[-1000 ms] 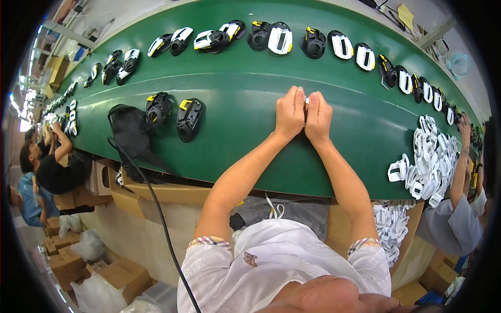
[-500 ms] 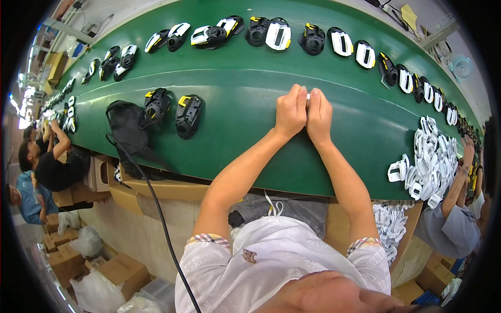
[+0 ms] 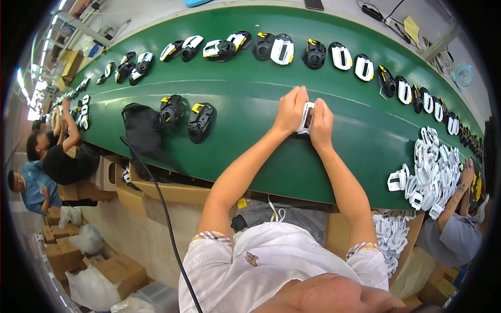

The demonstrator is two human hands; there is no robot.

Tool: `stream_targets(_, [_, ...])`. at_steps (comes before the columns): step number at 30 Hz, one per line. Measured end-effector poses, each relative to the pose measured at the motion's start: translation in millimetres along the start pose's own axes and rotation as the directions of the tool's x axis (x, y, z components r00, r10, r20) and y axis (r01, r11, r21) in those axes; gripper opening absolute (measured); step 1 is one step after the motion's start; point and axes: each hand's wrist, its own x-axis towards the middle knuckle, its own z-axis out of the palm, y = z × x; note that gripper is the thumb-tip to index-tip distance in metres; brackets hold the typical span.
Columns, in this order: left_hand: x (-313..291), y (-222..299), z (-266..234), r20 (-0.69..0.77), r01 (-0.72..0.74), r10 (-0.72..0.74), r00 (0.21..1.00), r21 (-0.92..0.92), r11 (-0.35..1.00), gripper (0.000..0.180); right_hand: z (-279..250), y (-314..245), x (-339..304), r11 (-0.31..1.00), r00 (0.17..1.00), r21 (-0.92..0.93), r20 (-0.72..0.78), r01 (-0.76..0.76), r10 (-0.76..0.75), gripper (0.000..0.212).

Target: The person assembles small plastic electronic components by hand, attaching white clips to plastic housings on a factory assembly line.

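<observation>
the long green conveyor belt (image 3: 250, 104) looks like matt, smooth rubbery sheet. the small white frame part (image 3: 305, 118) looks like smooth hard plastic, as does the heap of white plastic frames (image 3: 430, 172). the black shells with yellow tabs (image 3: 201, 121) seem semi-glossy plastic. the brown boxes (image 3: 117, 271) are dull cardboard.

My bench is a long green conveyor belt (image 3: 240, 88). A row of black and white housings (image 3: 284, 49) runs along its far edge. Nearer me on my left lie two black housings (image 3: 188, 116) beside a black pouch (image 3: 140, 130). A heap of white frames (image 3: 430, 169) sits at my right.
</observation>
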Motion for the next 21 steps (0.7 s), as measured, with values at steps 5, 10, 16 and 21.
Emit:
stream_targets(5, [102,-19,-46,-0.232,-0.039,0.162,0.959,0.459,0.888,0.022,4,-11,-3,0.993,0.997,-0.093,0.031,0.074,-0.071,0.036])
stream_targets(10, [152,-46,-74,-0.331,0.155,0.156,0.931,0.744,0.650,0.046,8,-2,0,0.993,0.997,-0.096,0.050,0.063,-0.058,0.036])
stream_targets(16, [160,-50,-67,-0.266,0.358,-0.273,0.924,0.852,0.381,0.072,6,0,1,0.991,0.997,-0.119,0.056,0.065,-0.059,0.037])
stream_targets(21, [162,-52,-73,-0.230,0.337,-0.311,0.922,0.874,0.351,0.076,9,-2,1,0.987,0.992,-0.113,0.062,0.114,-0.107,0.036])
